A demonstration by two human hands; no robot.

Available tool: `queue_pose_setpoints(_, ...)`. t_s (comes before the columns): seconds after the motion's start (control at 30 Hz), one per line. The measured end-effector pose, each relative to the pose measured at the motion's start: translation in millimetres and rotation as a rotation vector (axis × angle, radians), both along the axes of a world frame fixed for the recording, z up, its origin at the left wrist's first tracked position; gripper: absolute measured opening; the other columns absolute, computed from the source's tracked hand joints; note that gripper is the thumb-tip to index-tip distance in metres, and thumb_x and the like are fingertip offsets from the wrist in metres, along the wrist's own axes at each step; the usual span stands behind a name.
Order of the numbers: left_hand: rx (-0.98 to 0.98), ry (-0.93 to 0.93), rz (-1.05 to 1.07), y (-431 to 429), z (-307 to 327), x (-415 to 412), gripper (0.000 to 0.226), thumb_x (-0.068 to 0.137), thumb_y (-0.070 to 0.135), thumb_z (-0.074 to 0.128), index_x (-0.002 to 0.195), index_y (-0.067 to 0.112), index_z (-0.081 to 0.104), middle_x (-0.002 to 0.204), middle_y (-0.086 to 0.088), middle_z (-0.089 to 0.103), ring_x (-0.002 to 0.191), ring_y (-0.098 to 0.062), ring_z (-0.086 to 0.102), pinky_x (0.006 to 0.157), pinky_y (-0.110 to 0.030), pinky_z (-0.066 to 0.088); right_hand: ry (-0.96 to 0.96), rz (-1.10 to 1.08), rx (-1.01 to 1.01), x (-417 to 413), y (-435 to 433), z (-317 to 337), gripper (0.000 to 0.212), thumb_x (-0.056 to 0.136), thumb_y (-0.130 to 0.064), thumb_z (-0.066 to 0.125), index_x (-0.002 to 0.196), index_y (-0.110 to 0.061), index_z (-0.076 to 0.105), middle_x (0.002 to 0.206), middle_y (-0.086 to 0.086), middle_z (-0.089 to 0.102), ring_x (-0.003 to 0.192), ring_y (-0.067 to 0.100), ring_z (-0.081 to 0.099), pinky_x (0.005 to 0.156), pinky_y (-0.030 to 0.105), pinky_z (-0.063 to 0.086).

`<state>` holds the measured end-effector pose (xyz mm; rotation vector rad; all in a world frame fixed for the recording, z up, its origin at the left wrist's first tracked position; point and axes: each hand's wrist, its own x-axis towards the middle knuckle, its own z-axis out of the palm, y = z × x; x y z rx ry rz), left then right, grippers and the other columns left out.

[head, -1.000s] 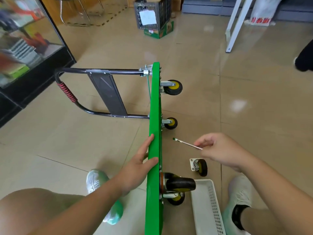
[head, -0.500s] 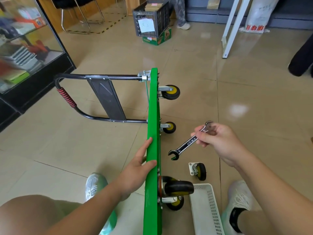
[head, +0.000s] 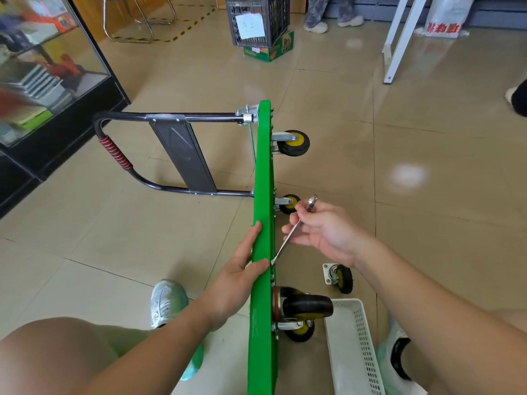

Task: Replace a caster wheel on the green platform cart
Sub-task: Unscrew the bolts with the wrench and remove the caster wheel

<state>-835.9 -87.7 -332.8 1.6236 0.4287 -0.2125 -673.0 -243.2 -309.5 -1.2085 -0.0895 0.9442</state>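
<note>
Cart [head: 262, 195], green, stands on its edge on tiled floor, its wheels [head: 295, 142] facing right. Far beyond the cart, a dark crate [head: 258, 21] sits on a green box [head: 269, 51]. A white basket [head: 353, 352] lies just right of the cart's near end. The left hand [head: 242, 269] grips the cart's top edge. The right hand [head: 325, 232], just right of the cart, pinches a wrench [head: 281, 252] whose lower end meets the cart's underside beside the left thumb. A loose caster [head: 338, 277] lies right of the cart, between right hand and basket.
</note>
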Motion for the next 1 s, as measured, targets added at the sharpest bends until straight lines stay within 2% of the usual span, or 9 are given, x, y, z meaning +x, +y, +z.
queue_pose_setpoints(0.13, 0.009, 0.001, -0.010, 0, 0, 0, 0.066, 0.112, 0.027, 0.047, 0.151, 0.071, 0.017, 0.163, 0.030, 0.021, 0.139, 0.000, 0.044, 0.104, -0.020, 0.043, 0.014, 0.095, -0.006, 12, 8, 1, 0.007, 0.101, -0.002, 0.049, 0.103, -0.007, 0.055, 0.078, 0.006, 0.061, 0.080, 0.028, 0.069, 0.075, 0.047, 0.060)
queue_pose_setpoints(0.3, -0.005, -0.001, -0.005, 1, -1, -1, 0.067, 0.111, 0.027, 0.049, 0.151, 0.071, 0.017, 0.160, 0.033, 0.024, 0.134, 0.011, 0.043, 0.093, -0.007, 0.045, -0.013, 0.183, -0.045, 21, 16, 1, 0.012, 0.102, 0.001, 0.047, 0.108, -0.005, 0.056, 0.078, 0.006, 0.060, 0.078, 0.028, 0.068, 0.084, 0.054, 0.057)
queue_pose_setpoints(0.4, -0.006, -0.005, 0.005, 1, -2, -1, 0.067, 0.110, 0.027, 0.050, 0.151, 0.070, 0.020, 0.159, 0.033, 0.028, 0.137, 0.010, 0.043, 0.103, -0.015, 0.045, -0.028, 0.219, -0.057, 16, 23, -3, 0.013, 0.103, 0.001, 0.046, 0.109, -0.006, 0.056, 0.077, 0.005, 0.063, 0.078, 0.026, 0.070, 0.088, 0.055, 0.056)
queue_pose_setpoints(0.5, -0.013, -0.014, 0.017, 0, -2, -1, 0.066, 0.110, 0.026, 0.052, 0.150, 0.070, 0.022, 0.155, 0.035, 0.034, 0.131, 0.016, 0.047, 0.102, -0.013, 0.045, -0.091, 0.189, -0.109, 7, 30, -8, 0.016, 0.104, 0.000, 0.047, 0.112, -0.010, 0.057, 0.082, 0.006, 0.064, 0.077, 0.021, 0.072, 0.084, 0.049, 0.056)
queue_pose_setpoints(0.6, -0.039, -0.014, 0.045, -2, -2, -1, 0.066, 0.110, 0.023, 0.052, 0.148, 0.070, 0.024, 0.160, 0.020, 0.040, 0.139, -0.004, 0.051, 0.116, -0.034, 0.044, -0.105, 0.068, -0.121, -2, 34, -14, 0.019, 0.103, 0.000, 0.049, 0.117, -0.012, 0.057, 0.088, 0.007, 0.067, 0.077, 0.019, 0.071, 0.081, 0.046, 0.059)
queue_pose_setpoints(0.67, -0.044, -0.012, 0.057, -3, 0, -1, 0.066, 0.110, 0.021, 0.052, 0.144, 0.071, 0.026, 0.162, 0.012, 0.043, 0.142, -0.015, 0.051, 0.119, -0.043, 0.042, -0.085, 0.000, -0.109, -7, 35, -17, 0.018, 0.103, 0.000, 0.051, 0.115, -0.011, 0.059, 0.091, 0.006, 0.073, 0.081, 0.018, 0.072, 0.088, 0.050, 0.059)
queue_pose_setpoints(0.73, -0.037, -0.014, 0.059, -5, 1, -1, 0.067, 0.110, 0.020, 0.051, 0.143, 0.073, 0.027, 0.162, 0.009, 0.043, 0.140, -0.017, 0.053, 0.118, -0.046, 0.044, -0.091, -0.044, -0.126, -10, 35, -18, 0.015, 0.101, -0.002, 0.055, 0.109, -0.011, 0.064, 0.100, 0.006, 0.074, 0.089, 0.016, 0.072, 0.091, 0.050, 0.058)
queue_pose_setpoints(0.87, -0.039, -0.007, 0.059, -7, 3, 0, 0.067, 0.110, 0.021, 0.049, 0.142, 0.076, 0.026, 0.159, 0.008, 0.045, 0.120, -0.019, 0.067, 0.107, -0.047, 0.054, -0.100, -0.071, -0.118, -15, 36, -17, 0.012, 0.099, -0.008, 0.061, 0.101, -0.013, 0.071, 0.110, 0.005, 0.069, 0.101, 0.016, 0.065, 0.068, 0.030, 0.060)
queue_pose_setpoints(1.0, -0.033, -0.003, 0.062, -7, 4, 0, 0.067, 0.110, 0.021, 0.049, 0.142, 0.076, 0.025, 0.158, 0.006, 0.046, 0.118, -0.019, 0.068, 0.105, -0.045, 0.055, -0.250, -0.083, -0.232, -13, 36, -23, 0.010, 0.099, -0.018, 0.065, 0.096, -0.022, 0.074, 0.091, 0.001, 0.076, 0.093, 0.017, 0.072, 0.080, 0.036, 0.061)
